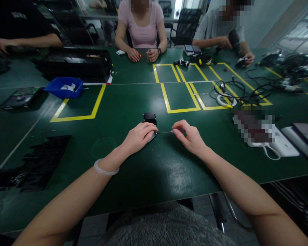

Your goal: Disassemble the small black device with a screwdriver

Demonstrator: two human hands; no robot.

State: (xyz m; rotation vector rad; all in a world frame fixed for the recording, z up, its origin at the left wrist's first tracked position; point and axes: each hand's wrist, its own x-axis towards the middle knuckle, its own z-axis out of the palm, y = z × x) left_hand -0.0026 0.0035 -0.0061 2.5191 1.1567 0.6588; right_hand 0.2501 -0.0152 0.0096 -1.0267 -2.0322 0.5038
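- Fingers: right hand [188, 136] is pinching a screwdriver [165, 132], left hand [140, 136] is clasping a grey block [151, 137].
- Two tiny screws [152, 150] are lying loose; work is looking unfinished.

Left forearm [84, 194] slants from eight o'clock, left hand [137, 137] palm-down, fingers [149, 126] bent; right forearm [236, 179] from four o'clock, right hand [191, 137] pinching, thumb [179, 134] forward.

Slim screwdriver [165, 132], shaft nearly level, tip at a small grey part [151, 137], mostly covered, black block [150, 118] just beyond
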